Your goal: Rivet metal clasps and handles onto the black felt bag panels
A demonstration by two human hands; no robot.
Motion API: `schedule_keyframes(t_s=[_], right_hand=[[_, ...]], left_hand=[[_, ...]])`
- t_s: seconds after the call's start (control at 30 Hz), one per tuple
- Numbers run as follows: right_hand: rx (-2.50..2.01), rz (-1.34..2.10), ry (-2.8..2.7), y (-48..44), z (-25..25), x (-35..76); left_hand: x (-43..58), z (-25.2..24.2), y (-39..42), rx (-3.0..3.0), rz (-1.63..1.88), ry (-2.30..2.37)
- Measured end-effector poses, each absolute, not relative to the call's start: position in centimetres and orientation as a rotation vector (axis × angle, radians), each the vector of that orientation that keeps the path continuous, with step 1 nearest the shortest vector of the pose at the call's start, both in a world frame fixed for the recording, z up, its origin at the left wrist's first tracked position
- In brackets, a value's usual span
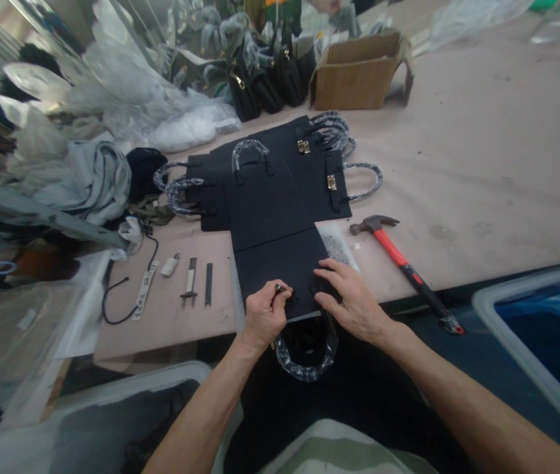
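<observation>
A flat black bag panel [280, 266] lies at the table's near edge, its plastic-wrapped handle [304, 362] hanging over the edge. My left hand [266, 315] is closed around a small metal punch-like tool [278, 288] standing on the panel. My right hand [351, 296] lies on the panel's right part, fingers bent and pressing a small black piece against it. More black bag panels [270, 191] with wrapped handles and gold clasps [331, 182] are stacked just behind.
A red-handled hammer [403, 263] lies to the right on the table. Small tools [191, 283] and a black cord [112, 299] lie to the left. A cardboard box [356, 72], finished black bags [264, 85] and plastic wrapping sit at the back. Plastic bins [531, 329] stand below.
</observation>
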State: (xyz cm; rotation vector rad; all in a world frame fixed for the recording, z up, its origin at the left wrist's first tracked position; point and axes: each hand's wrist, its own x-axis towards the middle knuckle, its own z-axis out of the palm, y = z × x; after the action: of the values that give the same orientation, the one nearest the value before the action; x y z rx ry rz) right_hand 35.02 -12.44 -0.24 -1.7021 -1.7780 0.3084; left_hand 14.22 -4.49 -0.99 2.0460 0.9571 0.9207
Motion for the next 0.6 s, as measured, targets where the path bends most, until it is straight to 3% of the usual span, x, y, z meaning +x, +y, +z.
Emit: schedule_keyframes(t_s=[0.17,0.23,0.37,0.5,0.6], right_hand=[[-2.094,-0.044,-1.550,-12.8,0.8,42.1],[-2.393,-0.013,-1.515,-13.3,0.5,44.9],[-2.618,0.382,-1.304,-13.6,-0.2,47.8],[-2.109,1.091,-0.903,-13.0,1.8,46.6],[-1.846,1.268,-0.796,-13.2,5.0,43.3]], left_hand=[[14.2,-1.5,-4.5,2.041,0.902,0.902],[14.2,-1.7,-4.5,2.047,0.897,0.881],[14.3,-1.7,-4.5,2.104,0.864,0.853],[14.4,-1.4,-4.4,2.116,0.869,0.849],[14.5,-1.4,-4.4,2.114,0.887,0.840]])
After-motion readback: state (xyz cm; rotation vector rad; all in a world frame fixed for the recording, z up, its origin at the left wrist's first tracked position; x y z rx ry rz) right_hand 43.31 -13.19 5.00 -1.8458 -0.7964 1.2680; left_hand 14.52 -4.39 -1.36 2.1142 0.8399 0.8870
